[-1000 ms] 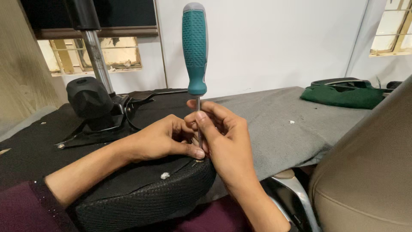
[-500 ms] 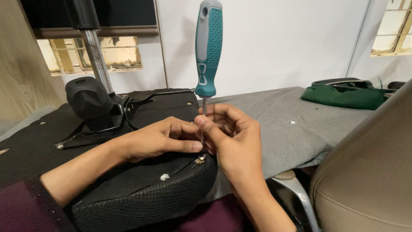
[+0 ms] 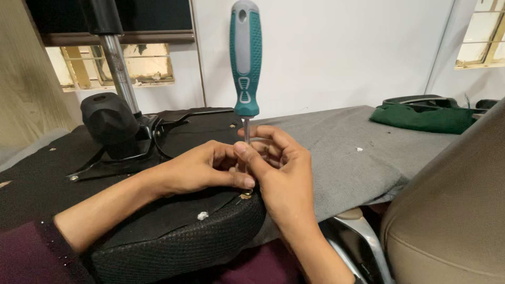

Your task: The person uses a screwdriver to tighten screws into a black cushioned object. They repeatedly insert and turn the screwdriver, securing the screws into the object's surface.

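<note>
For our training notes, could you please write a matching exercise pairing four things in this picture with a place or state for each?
Things:
1. screwdriver
2. green cloth
3. white scrap
4. left hand

Places or states:
A. folded at the far right of the grey mat
B. upright, tip down at a brass screw
C. pinching near the screw
D. lying on the black seat base

Pairs: 1-B, 2-A, 3-D, 4-C

Green cloth (image 3: 421, 118) on grey blanket (image 3: 347, 158)
</note>
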